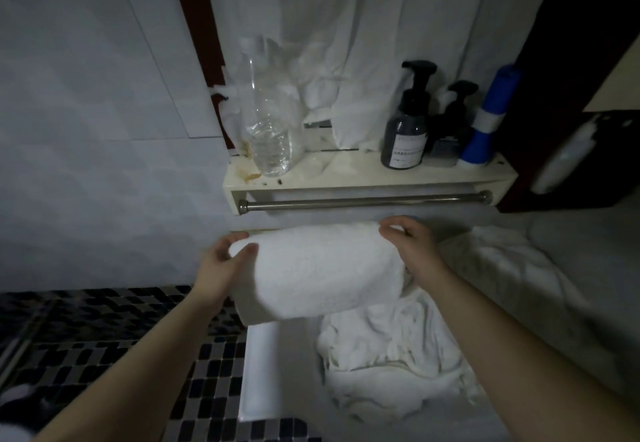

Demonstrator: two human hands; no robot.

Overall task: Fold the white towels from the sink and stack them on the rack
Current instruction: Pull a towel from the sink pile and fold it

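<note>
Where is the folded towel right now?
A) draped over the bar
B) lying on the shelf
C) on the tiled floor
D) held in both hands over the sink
D: the left hand and right hand grip the ends of the folded towel, below the bar and above the crumpled towels in the sink.

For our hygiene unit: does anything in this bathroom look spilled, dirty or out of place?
Yes. A brownish stain marks the shelf's left end, beside the clear bottle, with dark specks along its front edge. Unfolded towels lie crumpled in the sink.
</note>
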